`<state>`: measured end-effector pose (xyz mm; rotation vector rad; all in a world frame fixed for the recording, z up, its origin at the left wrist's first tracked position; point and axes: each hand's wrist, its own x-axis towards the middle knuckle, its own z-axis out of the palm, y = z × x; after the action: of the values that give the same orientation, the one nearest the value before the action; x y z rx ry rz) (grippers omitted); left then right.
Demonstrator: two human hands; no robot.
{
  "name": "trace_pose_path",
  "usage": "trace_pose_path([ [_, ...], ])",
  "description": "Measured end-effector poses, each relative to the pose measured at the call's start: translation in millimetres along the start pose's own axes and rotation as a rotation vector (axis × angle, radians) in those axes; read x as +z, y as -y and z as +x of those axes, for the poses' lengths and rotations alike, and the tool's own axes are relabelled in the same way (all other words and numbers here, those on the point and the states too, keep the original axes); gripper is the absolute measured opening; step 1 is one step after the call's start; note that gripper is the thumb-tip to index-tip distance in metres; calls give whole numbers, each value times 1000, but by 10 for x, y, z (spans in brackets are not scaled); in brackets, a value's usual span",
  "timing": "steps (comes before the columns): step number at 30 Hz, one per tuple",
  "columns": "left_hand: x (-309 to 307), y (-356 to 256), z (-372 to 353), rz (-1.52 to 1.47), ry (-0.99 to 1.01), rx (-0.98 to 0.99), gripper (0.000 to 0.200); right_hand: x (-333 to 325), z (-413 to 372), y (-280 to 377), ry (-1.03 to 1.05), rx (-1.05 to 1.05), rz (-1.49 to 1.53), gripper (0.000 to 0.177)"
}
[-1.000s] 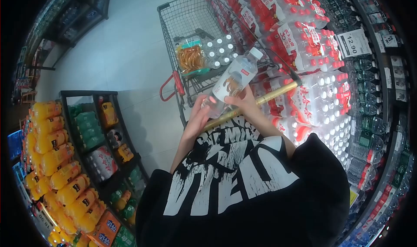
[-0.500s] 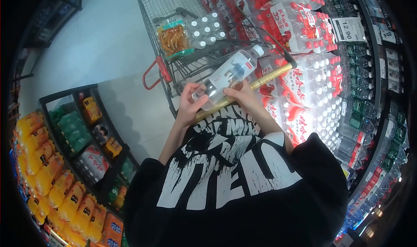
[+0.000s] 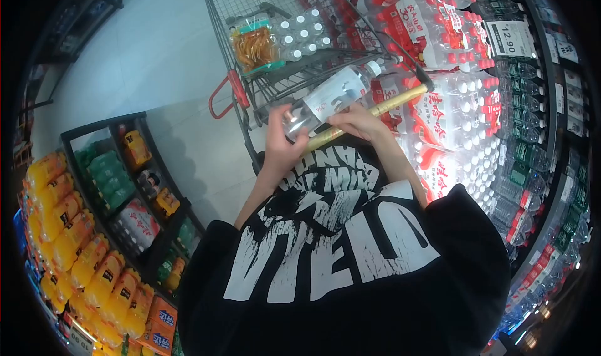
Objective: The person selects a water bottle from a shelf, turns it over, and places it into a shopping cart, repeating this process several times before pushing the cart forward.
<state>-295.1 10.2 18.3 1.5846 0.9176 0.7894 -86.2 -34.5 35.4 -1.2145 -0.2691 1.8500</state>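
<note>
A clear water bottle (image 3: 336, 96) with a white label and white cap lies tilted across my two hands, its cap pointing up and to the right. My left hand (image 3: 281, 134) is wrapped round the bottle's base end. Under the label, my right hand (image 3: 357, 121) grips the lower side of the body with bent fingers. The bottle is above the yellow handle (image 3: 400, 99) of a shopping cart (image 3: 216, 12). In the cart sit a pack of small white-capped bottles (image 3: 305, 37) and a clear bag of brownish-orange food (image 3: 255, 47).
Stacked packs of red-capped bottles (image 3: 416, 27) and white-capped bottles (image 3: 454, 115) line the right, beside shelves with a 12.90 price sign (image 3: 510, 38). To the left stand a dark shelf unit (image 3: 103, 129) and rows of orange drink bottles (image 3: 103, 281). Pale floor tiles (image 3: 156, 49) show between.
The bottle has turned slightly in my hands, so its label print faces differently. My right hand has shifted right along its underside. The view has moved a little.
</note>
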Motion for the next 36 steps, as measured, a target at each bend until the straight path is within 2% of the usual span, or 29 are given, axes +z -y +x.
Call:
trace_pose_path([
  [1, 21, -6, -10, 1, -3, -5, 47, -66, 20, 13, 2, 5, 0, 51],
  [3, 28, -9, -10, -48, -18, -19, 48, -125, 70, 89, -27, 248, -213, 52],
  [4, 23, 1, -5, -39, -21, -16, 48, -74, 51, 99, -18, 244, -212, 52],
  [6, 34, 30, 4, -60, -51, 39, 44, 82, -38, 137, 66, 71, -41, 54],
  [7, 28, 50, 7, -55, -56, 38, 44, 131, -45, 181, 72, 73, -41, 54],
  [9, 20, 73, -10, -232, -35, -225, 40, 175, -60, 219, 84, 99, -37, 56],
  [10, 43, 56, -20, -248, -64, -212, 33, 157, -52, 196, 89, 106, -38, 56],
  [12, 22, 119, -45, -248, -110, -218, 33, 67, 14, 129, 140, 103, -20, 60],
  [13, 8, 7, 0, -248, -149, -221, 34, 41, 40, 76, 195, 9, -122, 64],
  [15, -4, -95, -18, -346, -193, -261, 33, -4, -13, 77, 225, -34, -133, 64],
  [17, -47, 90, -78, -258, -218, -272, 34, -164, 3, 151, 321, -22, -106, 61],
  [19, -63, 30, -103, -319, -223, -333, 37, -255, -67, 355, 262, -132, -340, 54],
  [20, -46, -2, -109, -405, -273, -351, 38, -433, 2, 371, 254, -291, -419, 50],
  [21, -22, -44, -95, -494, -324, -366, 39, -561, -32, 466, 206, -346, -377, 46],
  [23, 11, -42, -105, -477, -294, -350, 47, -673, -60, 731, 66, -361, -524, 41],
  [24, 44, -87, -102, -564, -304, -380, 49, -787, -11, 773, 20, -379, -512, 31],
  [25, 66, -146, -79, -647, -315, -408, 51, -919, 68, 778, 18, -371, -424, 23],
  [26, 144, -200, -38, -691, -353, -448, 53, -1141, 186, 829, 69, -321, -560, 22],
  [27, 214, -256, 22, -678, -356, -447, 53, -1173, 234, 955, 121, -271, -694, 24],
  [28, 275, -312, 75, -789, -332, -483, 53, -1156, 262, 982, 129, -275, -682, 24],
  [30, 445, -385, 174, -957, -354, -557, 54, -1046, 309, 1021, -2, -559, -653, 38],
  [31, 513, -409, 199, -941, -359, -564, 54, -1055, 350, 995, 4, -556, -637, 38],
  [33, 590, -435, 265, -1085, -311, -576, 60, -1075, 455, 958, -51, -528, -454, 49],
  [34, 638, -451, 290, -1121, -349, -638, 58, -1025, 378, 1071, 11, -429, -356, 54],
  [35, 644, -441, 302, -1108, -350, -644, 58, -991, 322, 1148, 13, -428, -341, 54],
  [36, 661, -412, 327, -1181, -271, -678, 56, -970, 283, 1225, 131, -429, -296, 54],
])
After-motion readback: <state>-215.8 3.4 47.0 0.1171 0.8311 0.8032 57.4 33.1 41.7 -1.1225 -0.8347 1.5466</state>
